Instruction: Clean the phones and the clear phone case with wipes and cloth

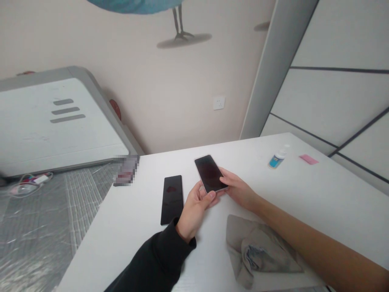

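Both my hands hold a smartphone point(209, 172) with a dark screen and a pale rim, just above the white table point(319, 194). My left hand point(194, 209), in a black sleeve, grips its near left corner with the thumb on the lower edge. My right hand point(238, 188), bare-armed, holds its near right edge with curled fingers. A flat black glass panel point(172, 198) lies on the table just left of my left hand.
A crumpled grey cloth point(258, 251) lies near my right forearm. A small blue-and-white bottle point(277, 158) and a pink pad point(308, 159) sit at the far right. A blurred packet point(125, 171) rests at the table's far left corner. A white wall socket point(219, 102) is behind.
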The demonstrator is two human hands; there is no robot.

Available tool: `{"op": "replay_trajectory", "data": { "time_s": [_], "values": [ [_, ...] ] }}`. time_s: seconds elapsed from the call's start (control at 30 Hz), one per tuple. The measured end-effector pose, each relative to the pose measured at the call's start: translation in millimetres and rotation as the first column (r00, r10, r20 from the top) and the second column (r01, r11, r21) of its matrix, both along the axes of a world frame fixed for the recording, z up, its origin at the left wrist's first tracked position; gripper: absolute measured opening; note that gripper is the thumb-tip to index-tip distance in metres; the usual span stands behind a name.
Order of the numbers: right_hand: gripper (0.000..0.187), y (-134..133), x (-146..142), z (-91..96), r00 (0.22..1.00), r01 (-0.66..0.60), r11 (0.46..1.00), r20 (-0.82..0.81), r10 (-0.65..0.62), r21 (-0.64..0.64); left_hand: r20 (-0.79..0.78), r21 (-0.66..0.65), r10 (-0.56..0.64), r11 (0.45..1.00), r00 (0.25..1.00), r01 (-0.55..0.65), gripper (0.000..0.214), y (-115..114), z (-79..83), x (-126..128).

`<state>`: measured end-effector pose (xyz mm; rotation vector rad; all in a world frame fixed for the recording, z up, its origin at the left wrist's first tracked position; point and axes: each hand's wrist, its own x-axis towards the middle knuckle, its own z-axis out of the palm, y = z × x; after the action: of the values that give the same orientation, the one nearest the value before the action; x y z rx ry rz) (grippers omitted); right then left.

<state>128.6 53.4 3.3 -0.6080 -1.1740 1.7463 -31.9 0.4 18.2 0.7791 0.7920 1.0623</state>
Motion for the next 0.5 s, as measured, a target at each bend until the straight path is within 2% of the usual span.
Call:
{"op": "replay_trajectory", "data": {
  "time_s": [0.13, 0.5],
  "values": [
    [0.066, -2.3, 1.0, 4.3, 0.995, -0.091, 0.995, -0.032, 0.093, 0.045, -0.009, -0.003, 0.042, 0.999, 0.999, -0.042, 0.068, 0.9, 1.4, -0.5],
    [0.068, -5.5, 0.1, 8.8, 0.991, -0.13, 0.991, -0.027, 0.13, -0.01, -0.04, -0.009, 0.108, 0.994, 0.993, -0.109, 0.072, 2.0, 0.9, 0.3]
  ]
}}
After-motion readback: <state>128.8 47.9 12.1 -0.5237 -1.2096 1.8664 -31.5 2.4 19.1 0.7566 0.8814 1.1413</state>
